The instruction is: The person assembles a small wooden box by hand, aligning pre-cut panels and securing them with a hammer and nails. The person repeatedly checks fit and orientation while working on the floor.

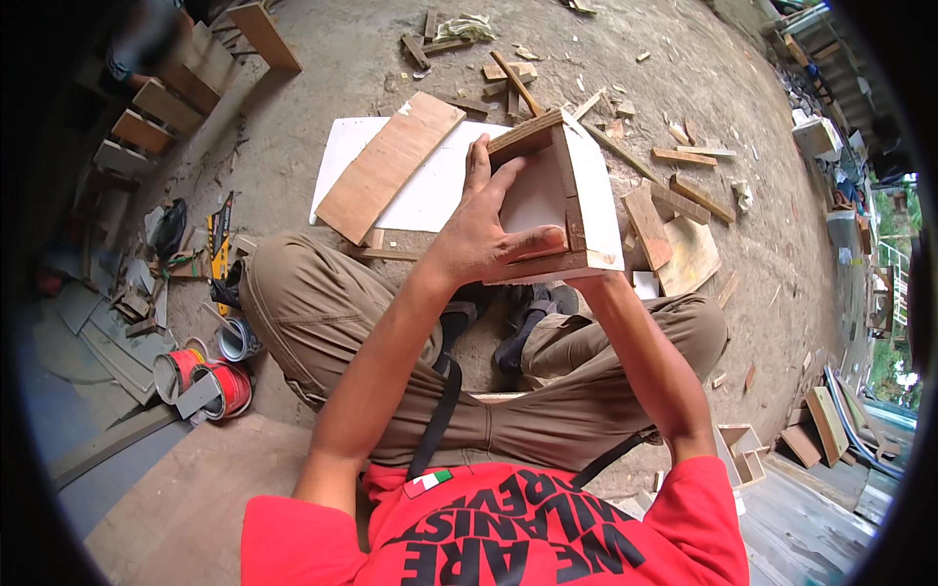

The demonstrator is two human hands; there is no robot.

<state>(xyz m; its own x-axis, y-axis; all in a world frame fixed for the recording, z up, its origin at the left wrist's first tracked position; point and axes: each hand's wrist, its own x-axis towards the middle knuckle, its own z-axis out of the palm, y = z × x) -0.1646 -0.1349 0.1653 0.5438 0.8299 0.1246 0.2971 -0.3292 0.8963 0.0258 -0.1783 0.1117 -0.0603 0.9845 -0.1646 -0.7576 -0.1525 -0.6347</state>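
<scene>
Left hand point(479, 234) spreads wide, holding a box point(598, 195); right hand point(598, 281), mostly hidden beneath, seems to support it, grip unclear.

floor point(332, 68) grey-brown, dusty, scuffed. grey corrugated sheeting point(873, 78), upper right. daylight and greenery point(886, 361) at far right, near a pale railing point(893, 269). left side in deep shade.

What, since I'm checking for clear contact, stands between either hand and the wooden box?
Nothing visible: the left hand touches the wooden box directly. The right hand is mostly hidden by the box, so its contact cannot be seen.
</scene>
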